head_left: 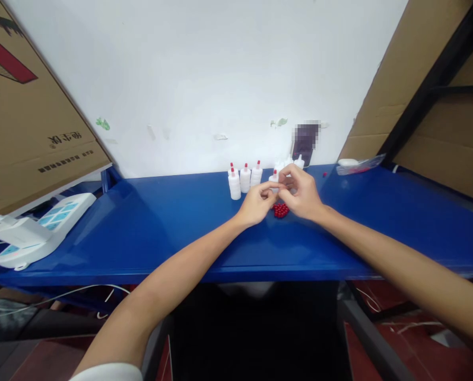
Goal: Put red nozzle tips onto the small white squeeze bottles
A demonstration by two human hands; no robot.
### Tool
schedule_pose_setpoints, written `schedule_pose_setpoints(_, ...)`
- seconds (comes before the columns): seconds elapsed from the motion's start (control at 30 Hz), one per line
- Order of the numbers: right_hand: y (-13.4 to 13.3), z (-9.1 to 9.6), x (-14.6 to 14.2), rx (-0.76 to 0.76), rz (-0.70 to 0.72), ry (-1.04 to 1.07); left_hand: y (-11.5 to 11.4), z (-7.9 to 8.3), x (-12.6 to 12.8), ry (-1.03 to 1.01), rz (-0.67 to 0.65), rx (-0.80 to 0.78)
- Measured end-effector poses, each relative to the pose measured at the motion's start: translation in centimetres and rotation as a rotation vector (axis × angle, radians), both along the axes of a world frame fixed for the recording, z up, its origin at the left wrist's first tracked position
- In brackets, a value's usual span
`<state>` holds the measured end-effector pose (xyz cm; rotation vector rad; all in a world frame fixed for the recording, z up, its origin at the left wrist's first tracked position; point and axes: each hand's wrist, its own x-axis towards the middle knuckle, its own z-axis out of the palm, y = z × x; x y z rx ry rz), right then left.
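Both my hands meet over the middle of a blue table (pixel 173 222). My left hand (pixel 256 203) is curled, its fingers pinched round a small white bottle with a red cap (pixel 274 179). My right hand (pixel 302 193) is closed too, its fingertips on that same bottle's top. Just under my hands lies a small heap of red caps (pixel 280 210). Three capped white bottles (pixel 244 179) stand in a group to the left of my hands. A few uncapped white bottles (pixel 299 161) stand behind my right hand, partly hidden.
A white scale with blue keys (pixel 42 230) sits at the table's left end, with white cables below it. A clear bag (pixel 359 165) lies at the back right, and a single red cap (pixel 324 174) near it. Cardboard sheets lean on both sides against the white wall.
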<state>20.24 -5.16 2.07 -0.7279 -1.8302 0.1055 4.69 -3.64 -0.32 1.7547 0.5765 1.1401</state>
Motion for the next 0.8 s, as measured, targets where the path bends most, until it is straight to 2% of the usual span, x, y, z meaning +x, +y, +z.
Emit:
schedule_pose_setpoints(0.17, 0.6, 0.2, 0.7, -0.045, -0.018, -0.078, 0.3, 0.2, -0.2, -0.111, 0.131, -0.05)
schedule_pose_setpoints(0.33, 1.0, 0.3, 1.3, -0.27, -0.023, -0.206, 0.9, 0.4, -0.5, -0.187, 0.27, -0.068)
schedule_pose_setpoints(0.67, 0.4, 0.5, 1.2, -0.36, 0.0, -0.262, 0.5, 0.6, -0.5, -0.134, 0.188, -0.077)
schedule_pose_setpoints(0.8, 0.4, 0.6, 1.5, -0.329, -0.01, -0.243, 0.2, 0.8, -0.5, -0.142, 0.184, -0.059)
